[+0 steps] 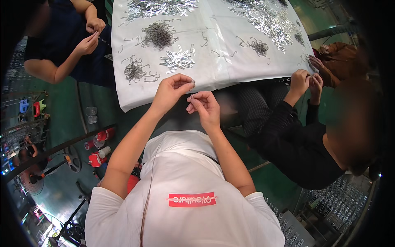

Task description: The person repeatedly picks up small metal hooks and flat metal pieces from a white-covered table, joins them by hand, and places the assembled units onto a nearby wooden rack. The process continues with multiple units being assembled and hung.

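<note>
Head view, frame centre: left hand (170,91) and right hand (203,108) pinch one thin metal wire hook (191,93) together; small silver clip pile (177,60) lies straight above, nearer the left.

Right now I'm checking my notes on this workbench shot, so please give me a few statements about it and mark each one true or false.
1. The person's left hand and right hand are raised close together at the near edge of the table. True.
2. The table is covered in a dark green sheet. False: the cover is white; the floor is green.
3. Heaps of small wire hooks and flat shiny metal pieces lie on the table. True.
4. The person works alone. False: another person's hands work at the left, and more hands at the right.
5. The right hand rests flat on the table. False: it pinches something thin in the air.
</note>
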Tool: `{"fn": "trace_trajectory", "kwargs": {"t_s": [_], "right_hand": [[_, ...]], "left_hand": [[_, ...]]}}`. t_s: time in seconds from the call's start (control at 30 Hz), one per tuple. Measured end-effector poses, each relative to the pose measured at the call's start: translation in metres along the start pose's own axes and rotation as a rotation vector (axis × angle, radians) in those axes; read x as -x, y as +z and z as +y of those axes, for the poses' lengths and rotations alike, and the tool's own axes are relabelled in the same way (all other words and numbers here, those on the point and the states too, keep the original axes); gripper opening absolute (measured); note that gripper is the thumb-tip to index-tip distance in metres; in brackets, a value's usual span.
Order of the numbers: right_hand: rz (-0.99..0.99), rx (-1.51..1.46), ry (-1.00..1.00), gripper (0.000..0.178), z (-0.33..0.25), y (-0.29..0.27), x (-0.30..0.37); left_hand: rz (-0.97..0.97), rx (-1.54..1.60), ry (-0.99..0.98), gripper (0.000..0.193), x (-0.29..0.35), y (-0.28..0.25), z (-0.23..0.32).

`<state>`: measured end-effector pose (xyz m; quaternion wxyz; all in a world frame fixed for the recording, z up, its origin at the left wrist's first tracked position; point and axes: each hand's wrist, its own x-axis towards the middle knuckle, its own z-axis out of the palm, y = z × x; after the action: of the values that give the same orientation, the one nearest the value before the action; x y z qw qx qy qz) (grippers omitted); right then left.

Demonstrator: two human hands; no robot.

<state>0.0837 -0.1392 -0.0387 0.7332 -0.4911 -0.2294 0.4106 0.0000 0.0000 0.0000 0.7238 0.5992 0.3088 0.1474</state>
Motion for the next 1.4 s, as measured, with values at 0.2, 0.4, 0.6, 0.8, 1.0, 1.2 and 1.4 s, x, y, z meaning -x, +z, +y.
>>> {"fn": "trace_trajectory", "kwargs": {"t_s": [0.2, 0.4, 0.6, 0.8, 1.0, 1.2, 1.4], "right_hand": [[-0.010, -0.009, -0.027, 0.009, -0.002, -0.002, -0.010], [-0.027, 0.014, -0.001, 0.009, -0.002, -0.002, -0.017], [0.009, 0.163, -0.009, 0.010, -0.006, -0.002, -0.019], [0.124, 0.669, -0.102, 0.009, -0.017, -0.061, -0.080], [0.127, 1.522, -0.065, 0.018, -0.008, -0.109, -0.207], [-0.111, 1.828, 0.012, 0.016, 0.009, -0.111, -0.223], [-0.059, 0.764, 0.142, 0.014, -0.019, -0.061, -0.131]], "left_hand": [[0.049, 0.111, 0.017, 0.014, 0.015, 0.008, 0.008], [0.101, 0.086, 0.052, 0.014, 0.021, 0.007, 0.006], [0.142, 0.020, 0.167, 0.010, 0.024, 0.006, -0.005], [0.186, -0.060, 0.265, 0.010, 0.026, 0.008, -0.018], [0.225, -0.091, 0.265, 0.011, 0.031, 0.006, -0.023], [0.237, -0.170, 0.299, 0.013, 0.038, 0.004, -0.026], [0.293, -0.183, 0.312, 0.012, 0.042, 0.007, -0.030]]}}
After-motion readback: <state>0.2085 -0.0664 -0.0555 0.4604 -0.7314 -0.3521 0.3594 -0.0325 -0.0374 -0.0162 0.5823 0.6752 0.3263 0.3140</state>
